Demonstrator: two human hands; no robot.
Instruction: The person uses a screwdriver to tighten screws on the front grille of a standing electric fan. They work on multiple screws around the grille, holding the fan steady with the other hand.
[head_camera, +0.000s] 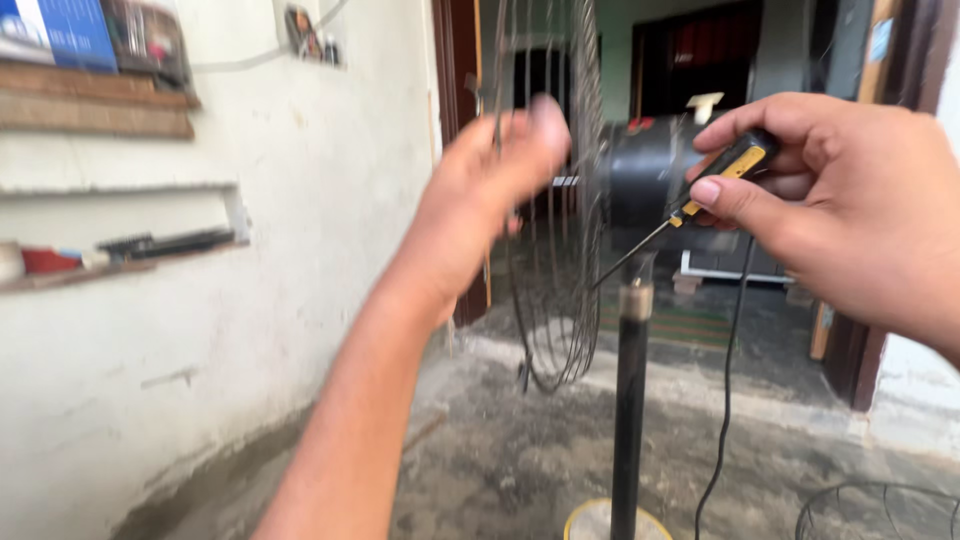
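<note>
Right hand: clamped on yellow-black screwdriver, at 3 o'clock.
Screwdriver axis: tip toward 8 o'clock, near fan motor.
Left hand: blurred, fingers apart, touching wire guard.
Nearer motor: right.

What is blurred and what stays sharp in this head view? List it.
Head view: the left hand is motion-blurred against the wire fan guard; the right hand and its yellow-and-black screwdriver are fairly sharp; even daylight, no glare; the room behind is dim.
</note>
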